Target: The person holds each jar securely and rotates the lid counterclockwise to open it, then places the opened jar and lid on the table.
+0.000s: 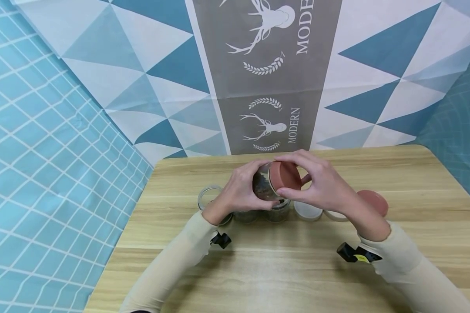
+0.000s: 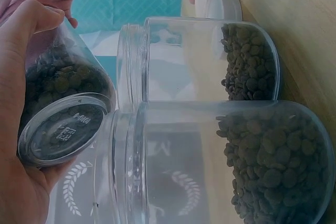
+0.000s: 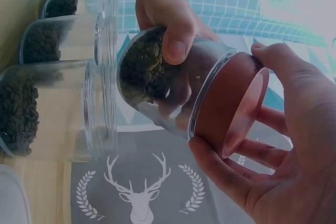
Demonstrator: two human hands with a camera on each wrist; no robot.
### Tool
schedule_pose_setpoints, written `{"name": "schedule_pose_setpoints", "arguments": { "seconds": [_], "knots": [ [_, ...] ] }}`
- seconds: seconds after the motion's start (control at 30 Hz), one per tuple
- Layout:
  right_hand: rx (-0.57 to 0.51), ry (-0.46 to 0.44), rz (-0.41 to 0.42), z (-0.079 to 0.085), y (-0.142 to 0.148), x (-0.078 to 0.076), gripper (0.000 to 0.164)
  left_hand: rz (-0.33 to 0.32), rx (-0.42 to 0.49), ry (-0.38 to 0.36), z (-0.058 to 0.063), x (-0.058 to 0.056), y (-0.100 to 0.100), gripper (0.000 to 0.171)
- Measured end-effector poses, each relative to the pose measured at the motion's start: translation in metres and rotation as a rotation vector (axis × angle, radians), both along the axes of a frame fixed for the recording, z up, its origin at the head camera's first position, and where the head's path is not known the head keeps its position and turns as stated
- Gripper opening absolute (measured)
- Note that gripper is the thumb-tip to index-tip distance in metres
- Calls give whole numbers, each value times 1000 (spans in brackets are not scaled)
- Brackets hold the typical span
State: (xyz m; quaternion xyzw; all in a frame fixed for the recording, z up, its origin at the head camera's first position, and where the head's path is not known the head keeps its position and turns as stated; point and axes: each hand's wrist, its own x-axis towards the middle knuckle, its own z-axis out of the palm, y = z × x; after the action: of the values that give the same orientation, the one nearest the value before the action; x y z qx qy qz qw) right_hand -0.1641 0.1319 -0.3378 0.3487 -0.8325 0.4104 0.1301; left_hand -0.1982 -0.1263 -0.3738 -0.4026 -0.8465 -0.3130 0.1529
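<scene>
A clear glass jar partly filled with dark, flat pellets is held tilted above the table. My left hand grips it around the body, with the thumb across the glass in the right wrist view. On the jar's mouth sits a reddish-brown lid; the fingers and thumb of my right hand hold it by the rim. The bottom of the held jar faces the left wrist camera. Below the hands stand several uncovered jars with similar dark contents, partly hidden in the head view.
On the wooden table, a white lid, a cream lid and another reddish lid lie right of the jars. Patterned cloth hangs behind the table's far edge, and blue gridded cloth is at the left.
</scene>
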Motion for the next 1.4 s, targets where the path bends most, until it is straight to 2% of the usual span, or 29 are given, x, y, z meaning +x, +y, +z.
{"name": "schedule_pose_setpoints", "arguments": {
  "seconds": [0.17, 0.4, 0.53, 0.7, 0.87, 1.07, 1.3, 1.4],
  "knots": [
    [-11, 49, 41, -1, 1, -2, 70, -4, 6, 8, -1, -1, -1, 96],
    [32, 197, 109, -2, 5, -8, 75, 2, 2, 16, 0, 0, -1, 96],
    [76, 260, 155, -3, 7, -9, 73, 6, 2, 20, 0, -1, -1, 97],
    [74, 300, 218, -2, 7, -10, 70, -1, 15, 20, 0, -1, -1, 97],
    [65, 301, 232, -3, 7, -10, 71, 5, 13, 17, 1, 0, -1, 98],
    [67, 284, 233, -3, 9, -9, 83, 11, 20, 21, 2, 0, -1, 97],
    [78, 222, 149, -1, 16, -7, 97, 23, 30, 13, 2, 0, -3, 98],
    [47, 184, 129, 0, 15, -6, 97, 27, 28, 8, 2, 1, -3, 98]
  ]
}}
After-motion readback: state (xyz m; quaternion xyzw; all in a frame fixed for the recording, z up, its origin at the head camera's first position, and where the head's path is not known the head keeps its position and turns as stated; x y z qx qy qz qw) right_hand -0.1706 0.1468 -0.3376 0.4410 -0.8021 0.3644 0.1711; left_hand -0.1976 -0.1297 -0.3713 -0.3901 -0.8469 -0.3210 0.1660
